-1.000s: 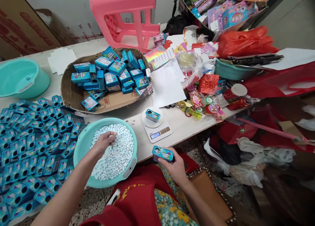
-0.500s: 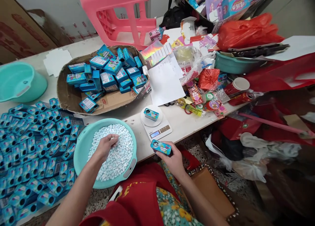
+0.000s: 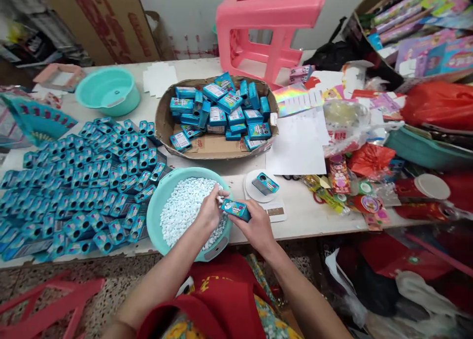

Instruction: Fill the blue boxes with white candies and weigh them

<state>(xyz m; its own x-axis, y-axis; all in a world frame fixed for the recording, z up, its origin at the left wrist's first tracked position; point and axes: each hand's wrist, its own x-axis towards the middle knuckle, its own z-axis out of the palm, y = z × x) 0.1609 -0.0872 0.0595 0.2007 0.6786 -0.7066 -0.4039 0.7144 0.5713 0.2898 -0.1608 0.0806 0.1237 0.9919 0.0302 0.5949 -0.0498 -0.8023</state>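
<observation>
In the head view, at the centre of the frame, the right hand (image 3: 256, 223) had its grip closed around a small blue box (image 3: 238, 209), at the right edge of the basin (image 3: 152, 218) of white pellets (image 3: 185, 201). The left hand (image 3: 210, 211) had a narrow grip, apparently pinching a few pellets at the box's left end. The step in hand looked like filling; the next move seemed to call for releasing them neatly into the opening. Another box (image 3: 265, 183) rested on the scale (image 3: 277, 212), right of centre.

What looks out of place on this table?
The pink plastic stool looks odd: it's up on the white table, behind the cardboard tray of blue candy boxes, where a stool wouldn't normally stand.
</observation>
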